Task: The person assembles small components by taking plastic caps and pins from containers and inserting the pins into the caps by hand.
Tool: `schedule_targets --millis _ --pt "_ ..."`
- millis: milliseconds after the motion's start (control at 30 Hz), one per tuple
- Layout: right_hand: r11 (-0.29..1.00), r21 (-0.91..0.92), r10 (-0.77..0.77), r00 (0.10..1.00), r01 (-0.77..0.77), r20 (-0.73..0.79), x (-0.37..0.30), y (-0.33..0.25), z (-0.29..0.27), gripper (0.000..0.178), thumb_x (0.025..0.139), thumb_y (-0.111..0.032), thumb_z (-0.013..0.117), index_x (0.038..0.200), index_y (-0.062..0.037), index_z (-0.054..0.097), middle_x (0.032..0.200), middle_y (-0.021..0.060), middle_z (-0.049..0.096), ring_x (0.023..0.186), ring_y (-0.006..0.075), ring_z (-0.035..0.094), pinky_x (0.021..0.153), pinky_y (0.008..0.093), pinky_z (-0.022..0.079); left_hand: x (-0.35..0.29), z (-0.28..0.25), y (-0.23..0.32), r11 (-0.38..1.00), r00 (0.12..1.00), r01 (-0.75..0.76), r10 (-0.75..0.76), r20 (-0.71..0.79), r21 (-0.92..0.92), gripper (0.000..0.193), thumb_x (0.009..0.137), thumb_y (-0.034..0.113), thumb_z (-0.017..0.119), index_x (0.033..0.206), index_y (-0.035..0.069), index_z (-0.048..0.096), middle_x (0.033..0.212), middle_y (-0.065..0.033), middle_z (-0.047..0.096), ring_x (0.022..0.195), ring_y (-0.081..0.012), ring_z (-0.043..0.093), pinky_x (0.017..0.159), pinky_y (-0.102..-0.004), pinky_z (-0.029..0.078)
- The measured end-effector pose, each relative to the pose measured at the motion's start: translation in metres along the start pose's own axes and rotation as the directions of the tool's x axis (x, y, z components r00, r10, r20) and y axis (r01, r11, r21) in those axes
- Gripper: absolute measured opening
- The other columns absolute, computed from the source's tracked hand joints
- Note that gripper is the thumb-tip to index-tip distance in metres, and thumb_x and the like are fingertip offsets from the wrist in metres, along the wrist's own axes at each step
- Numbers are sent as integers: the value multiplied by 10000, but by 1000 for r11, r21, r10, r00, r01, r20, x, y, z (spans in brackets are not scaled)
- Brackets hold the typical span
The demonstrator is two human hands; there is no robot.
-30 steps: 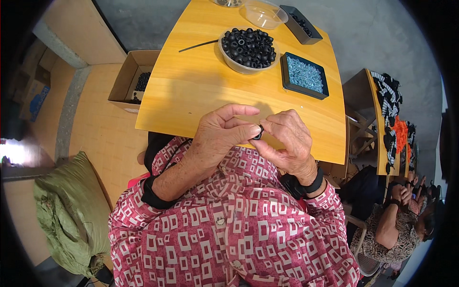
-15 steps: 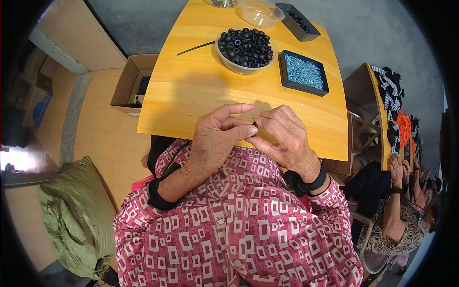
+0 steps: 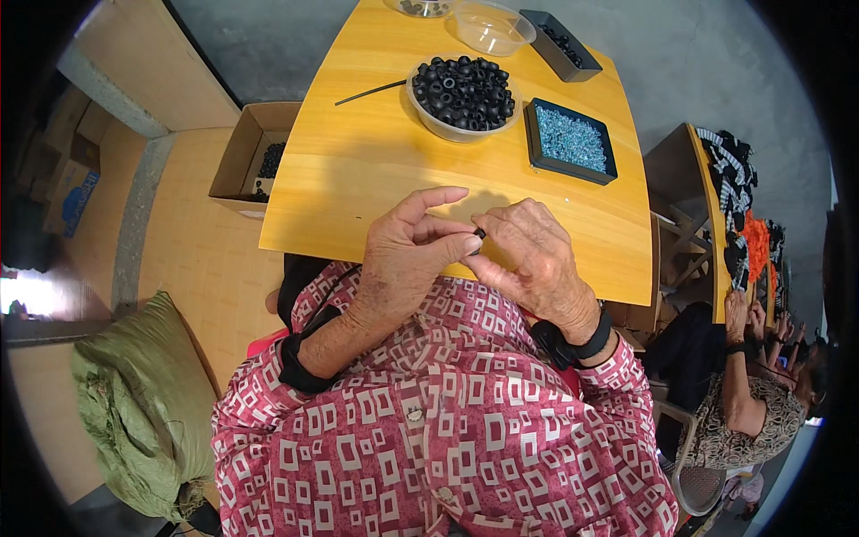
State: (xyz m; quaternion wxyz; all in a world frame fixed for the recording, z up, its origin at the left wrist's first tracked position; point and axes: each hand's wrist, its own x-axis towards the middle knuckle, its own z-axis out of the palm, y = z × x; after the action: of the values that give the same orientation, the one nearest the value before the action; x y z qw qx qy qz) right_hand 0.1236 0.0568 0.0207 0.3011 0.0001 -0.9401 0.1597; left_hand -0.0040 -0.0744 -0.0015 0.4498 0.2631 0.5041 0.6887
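Above the near edge of the yellow table, my two hands meet around a small black ring-shaped part point(image 3: 480, 234). My left hand point(image 3: 403, 242) pinches it between thumb and fingertips, its index finger stretched out above. My right hand point(image 3: 532, 255) closes its thumb and curled fingers on the part's other side; the fingers hide most of it. Farther off stands a clear round bowl point(image 3: 455, 134) heaped with black ring-shaped parts point(image 3: 465, 91). To its right is a black tray point(image 3: 573, 170) full of small clear bluish pieces point(image 3: 573, 137).
A thin black rod point(image 3: 369, 92) lies beside the bowl. At the back are an empty clear bowl point(image 3: 492, 34) and a dark grey bin point(image 3: 573, 64). A cardboard box point(image 3: 234, 166) stands left of the table point(image 3: 349, 179), a green sack point(image 3: 143, 403) nearer. Another person point(image 3: 752, 412) sits at right.
My hands stay together at nearly the same place, with the black part now showing slightly more between the fingertips. The view has shifted slightly.
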Motion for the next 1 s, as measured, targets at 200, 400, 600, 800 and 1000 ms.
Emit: schedule_targets --millis 200,400,600,800,1000 --pt "985 -138 -95 993 103 67 2 3 -4 331 704 -175 771 940 -2 618 784 85 554 734 243 558 637 357 450 0 0 1 999 1000 5 -5 -10 44 475 833 -41 661 1279 11 505 954 -107 684 882 -97 631 814 -213 505" --pt "976 -144 -170 985 166 -19 4 8 -4 305 683 -175 775 886 8 641 748 79 555 709 231 550 608 347 443 2 0 -6 996 1000 -9 11 22 -90 396 879 47 653 1256 29 532 984 -41 659 891 -64 596 785 -198 493" --pt "977 -149 -167 982 154 -86 6 9 0 294 672 -152 770 878 14 641 725 75 567 637 229 544 571 338 442 2 1 -4 996 997 81 -80 22 -47 266 936 186 612 1157 38 598 951 12 626 836 -36 563 766 -185 485" --pt "975 -166 -158 986 146 -62 7 9 2 265 682 -133 747 874 11 636 705 74 550 619 223 538 563 328 444 3 0 0 990 992 122 -119 50 -66 237 923 158 625 1125 35 604 953 7 629 842 -40 568 765 -188 482" --pt "960 -240 -140 989 145 34 5 6 4 243 699 -145 724 868 -1 627 702 73 538 649 221 554 574 334 453 4 -5 -1 997 999 30 -33 39 74 171 870 54 665 1031 0 645 886 -13 647 829 -64 589 758 -196 483"
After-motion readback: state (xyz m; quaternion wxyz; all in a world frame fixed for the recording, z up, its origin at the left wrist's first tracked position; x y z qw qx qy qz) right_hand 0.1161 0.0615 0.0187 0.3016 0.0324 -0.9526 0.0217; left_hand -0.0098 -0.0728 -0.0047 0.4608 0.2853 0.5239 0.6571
